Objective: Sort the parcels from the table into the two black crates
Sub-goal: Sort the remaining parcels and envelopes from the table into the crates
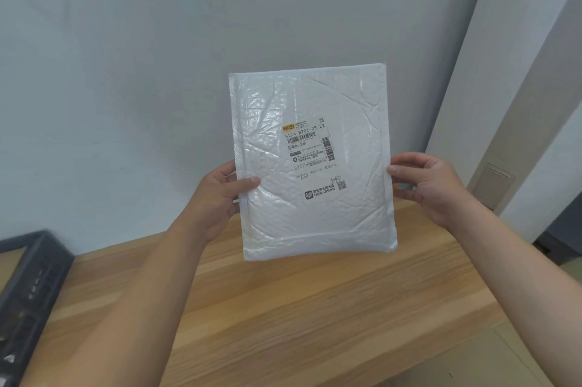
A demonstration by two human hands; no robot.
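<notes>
A white padded mailer parcel (311, 163) is held upright in the air above the wooden table (283, 308), its printed shipping label facing me. My left hand (220, 197) pinches its left edge, thumb on the front and fingers behind. My right hand (431, 188) pinches its right edge in the same way. One black crate (28, 292) shows at the left edge of the view, only partly in frame; its inside is mostly hidden. The second crate is out of view.
A pale wall stands right behind the table. The table's right end drops off beside a white door frame (510, 103), with floor below it. Bare wood lies under the parcel.
</notes>
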